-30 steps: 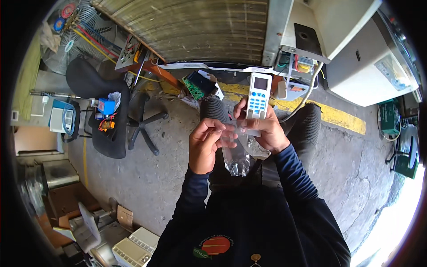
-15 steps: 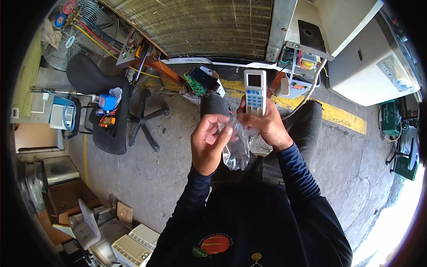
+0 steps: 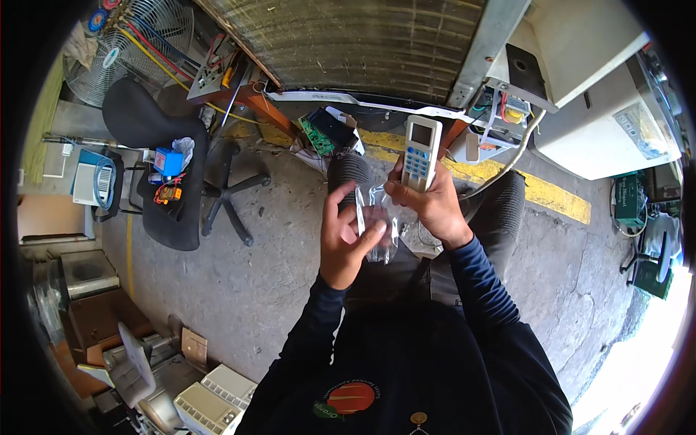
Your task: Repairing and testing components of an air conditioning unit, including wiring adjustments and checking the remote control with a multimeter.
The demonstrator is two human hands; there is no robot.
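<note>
My right hand (image 3: 438,209) is closed round the lower part of a white air-conditioner remote control (image 3: 420,154), held upright with its dark screen and blue buttons facing me. A clear plastic bag (image 3: 383,252) hangs crumpled between my hands, its upper edge beside my right thumb. My left hand (image 3: 341,250) grips the bag from the left, thumb in front and fingers partly seen through the film. Whether my right fingers also pinch the bag's edge is hard to see.
Beyond my knees, a green circuit board (image 3: 317,138) lies in an open box. To the left stands a black office chair (image 3: 170,225) carrying a blue box and an orange-and-black device. A large finned coil (image 3: 348,43) leans ahead; a white cabinet (image 3: 580,138) stands right.
The remote has tilted slightly to the right. My left hand has shifted a little right and its fingers have spread within the bag's film, while the bag has bunched up higher.
</note>
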